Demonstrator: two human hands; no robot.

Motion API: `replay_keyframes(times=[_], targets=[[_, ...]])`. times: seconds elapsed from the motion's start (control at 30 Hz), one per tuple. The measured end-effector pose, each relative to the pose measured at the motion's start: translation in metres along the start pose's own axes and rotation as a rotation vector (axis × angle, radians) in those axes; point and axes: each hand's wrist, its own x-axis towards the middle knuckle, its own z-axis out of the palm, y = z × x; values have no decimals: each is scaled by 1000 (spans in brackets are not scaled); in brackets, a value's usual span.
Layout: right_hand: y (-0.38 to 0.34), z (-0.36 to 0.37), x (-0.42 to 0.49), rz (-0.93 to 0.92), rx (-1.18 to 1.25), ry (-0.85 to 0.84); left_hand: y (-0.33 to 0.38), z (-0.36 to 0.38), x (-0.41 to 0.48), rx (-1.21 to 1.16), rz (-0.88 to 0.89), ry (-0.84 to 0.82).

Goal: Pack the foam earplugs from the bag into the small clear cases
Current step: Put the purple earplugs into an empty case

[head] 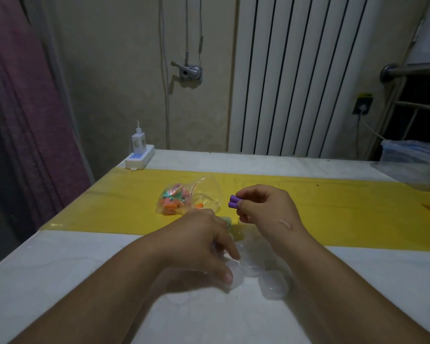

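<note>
Right hand (266, 207) pinches two purple foam earplugs (233, 201), side by side. Left hand (199, 242), fingers curled, grips small clear plastic case (240, 270). Clear plastic bag (184, 197) just beyond.

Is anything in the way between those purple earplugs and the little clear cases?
The left hand covers part of one case. The other case, nearer the right hand pinching the earplugs, lies uncovered. I cannot tell whether its lid is open.

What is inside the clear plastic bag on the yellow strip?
Foam earplugs lie in the bag: orange, green and pink ones show through the plastic. Those lying underneath are covered, and the left hand hides the bag's near edge.
</note>
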Motion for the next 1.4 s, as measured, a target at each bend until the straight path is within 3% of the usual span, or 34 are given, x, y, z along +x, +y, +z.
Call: replay_keyframes(times=[0.13, 0.47, 0.63, 0.87, 1.07, 1.4], targets=[[-1, -1, 0, 31, 37, 18, 2, -2, -2, 2, -23, -70], [-6, -5, -1, 4, 91, 0, -11, -12, -9, -526, -174, 304], [-7, -3, -4, 70, 128, -79, -12, -14, -9, -600, -167, 413], [-13, -1, -7, 154, 103, -134, -11, -11, -8, -681, -195, 476], [-11, -1, -10, 185, 64, -320, -16, -11, -6, -873, -161, 498], [-10, -2, -10, 140, 124, -261, -11, -12, -7, -871, -183, 540]])
